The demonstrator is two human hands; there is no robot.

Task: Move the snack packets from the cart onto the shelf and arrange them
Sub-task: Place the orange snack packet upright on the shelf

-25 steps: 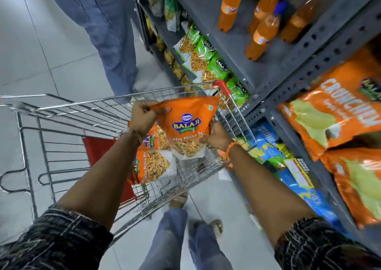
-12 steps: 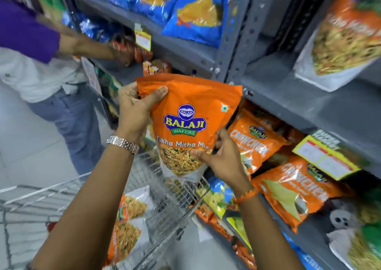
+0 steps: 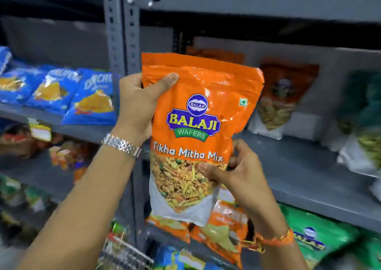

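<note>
I hold an orange Balaji "Tikha Mitha Mix" packet (image 3: 198, 129) upright in front of the grey shelf (image 3: 299, 166). My left hand (image 3: 140, 105) grips its upper left edge, thumb across the front. My right hand (image 3: 237, 173) pinches its lower right side. On the shelf behind stands a similar orange packet (image 3: 282, 96), blurred, leaning at the back. A corner of the wire cart (image 3: 123, 255) shows at the bottom, with its contents out of view.
A grey upright post (image 3: 121, 32) divides the shelving. Blue snack packets (image 3: 72, 96) lie on the left shelf. Green packets (image 3: 321, 236) and orange packets (image 3: 224, 228) fill the lower right shelf. More blurred packets (image 3: 365, 138) stand at far right.
I have lifted the packet out of the cart and up to shelf height. My view has swung from the cart and floor up to the shelves.
</note>
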